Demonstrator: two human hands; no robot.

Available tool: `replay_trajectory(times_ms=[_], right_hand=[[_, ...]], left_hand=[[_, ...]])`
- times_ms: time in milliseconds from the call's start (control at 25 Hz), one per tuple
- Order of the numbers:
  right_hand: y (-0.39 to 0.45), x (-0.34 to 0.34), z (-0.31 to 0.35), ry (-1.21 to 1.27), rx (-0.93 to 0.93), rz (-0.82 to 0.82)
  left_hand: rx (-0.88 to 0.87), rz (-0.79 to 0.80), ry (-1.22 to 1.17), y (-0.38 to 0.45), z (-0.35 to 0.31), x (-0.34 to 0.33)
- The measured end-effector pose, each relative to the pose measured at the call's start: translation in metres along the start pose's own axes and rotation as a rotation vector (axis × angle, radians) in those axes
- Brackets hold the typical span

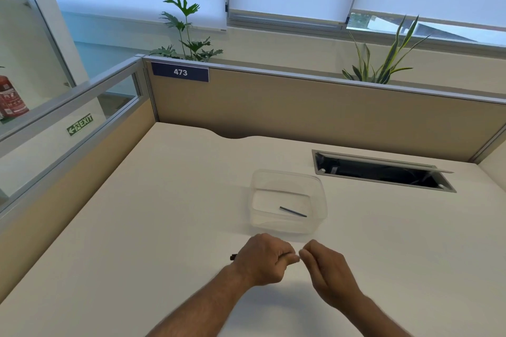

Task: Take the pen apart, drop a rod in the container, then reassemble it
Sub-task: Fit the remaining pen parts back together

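Note:
A clear plastic container (287,227) stands on the white desk, just beyond my hands. A thin dark rod (293,212) lies on its floor, toward the right side. My left hand (264,258) is a fist closed around the pen, whose dark end (233,256) sticks out past the wrist side. My right hand (325,265) meets the left one fingertip to fingertip, pinched at the pen's other end, which is hidden between the fingers. Both hands hover low over the desk, in front of the container.
A cable slot with an open metal flap (383,171) is set in the desk at the back right. Beige partition walls (301,107) enclose the desk at the back and left. Plants stand behind the partition.

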State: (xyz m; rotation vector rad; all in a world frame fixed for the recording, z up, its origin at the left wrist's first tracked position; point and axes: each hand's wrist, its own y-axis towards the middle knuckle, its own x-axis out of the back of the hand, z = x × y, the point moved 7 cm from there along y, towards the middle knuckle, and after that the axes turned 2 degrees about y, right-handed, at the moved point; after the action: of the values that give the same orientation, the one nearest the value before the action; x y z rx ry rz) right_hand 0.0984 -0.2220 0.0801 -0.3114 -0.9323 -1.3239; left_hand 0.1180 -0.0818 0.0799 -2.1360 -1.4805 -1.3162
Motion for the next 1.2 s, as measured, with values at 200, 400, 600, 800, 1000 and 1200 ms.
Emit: replay_trajectory(times_ms=[200,400,600,800,1000,1200], right_hand=[[0.000,0.003,0.006,-0.172,0.165,-0.088],[-0.001,-0.003,0.002,-0.127,0.063,-0.060],[-0.003,-0.020,-0.010,0.334,-0.460,0.162],[-0.003,-0.015,-0.010,0.329,-0.441,0.157],[-0.007,-0.004,-0.009,0.065,-0.071,0.050],[-0.008,0.002,0.004,-0.236,0.196,-0.050]], left_hand=[[0.014,0.140,-0.073,-0.002,0.001,-0.008],[-0.034,0.001,-0.002,-0.004,0.001,0.001],[-0.051,-0.145,0.138,-0.003,0.002,0.009],[-0.010,-0.065,0.176,-0.003,0.002,0.000],[0.045,0.150,0.023,-0.002,0.003,-0.007],[0.077,0.271,-0.070,-0.007,0.002,-0.019]])
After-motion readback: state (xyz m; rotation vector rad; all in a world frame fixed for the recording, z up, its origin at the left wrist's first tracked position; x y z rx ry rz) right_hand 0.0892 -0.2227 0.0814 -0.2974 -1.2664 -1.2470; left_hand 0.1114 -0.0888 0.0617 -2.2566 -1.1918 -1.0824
